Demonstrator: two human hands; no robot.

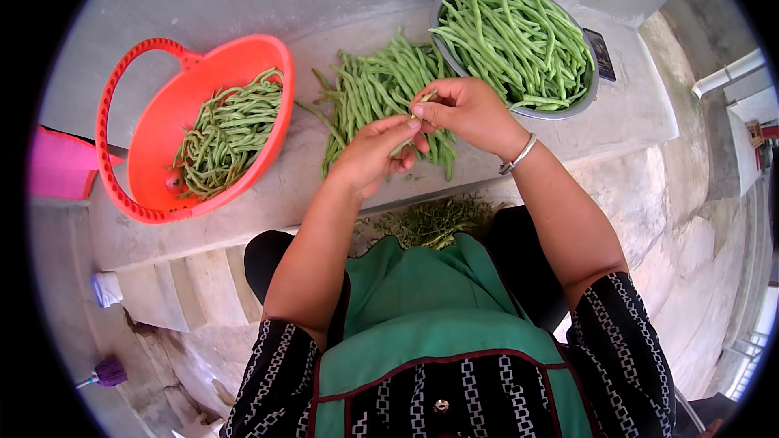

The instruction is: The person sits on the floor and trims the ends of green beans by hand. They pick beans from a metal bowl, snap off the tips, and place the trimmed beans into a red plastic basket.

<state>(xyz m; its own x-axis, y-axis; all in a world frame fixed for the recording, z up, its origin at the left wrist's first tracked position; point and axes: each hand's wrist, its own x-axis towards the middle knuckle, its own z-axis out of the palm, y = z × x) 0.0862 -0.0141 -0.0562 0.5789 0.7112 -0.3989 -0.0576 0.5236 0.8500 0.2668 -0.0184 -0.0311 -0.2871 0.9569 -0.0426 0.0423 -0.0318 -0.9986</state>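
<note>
Above the matte grey tabletop [629, 111], the left hand [375, 151] and right hand [472, 116] pinched a thin green bean [427, 98] between them, over a loose heap of slender beans [373, 91]; a smooth red plastic basket [154, 144] stood left, a rounded grey bowl [560, 114] right.

Concrete ledge [637, 101] — red basket [154, 146], loose green beans [373, 89], metal basin [560, 114], phone [599, 53]

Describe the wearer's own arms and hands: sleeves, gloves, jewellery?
Left hand and right hand are ungloved. Left sleeve and right sleeve are black with white chain-like stripes, ending around the elbows; forearms bare. A silver-coloured bangle circles the right wrist; none shows on the left.
</note>
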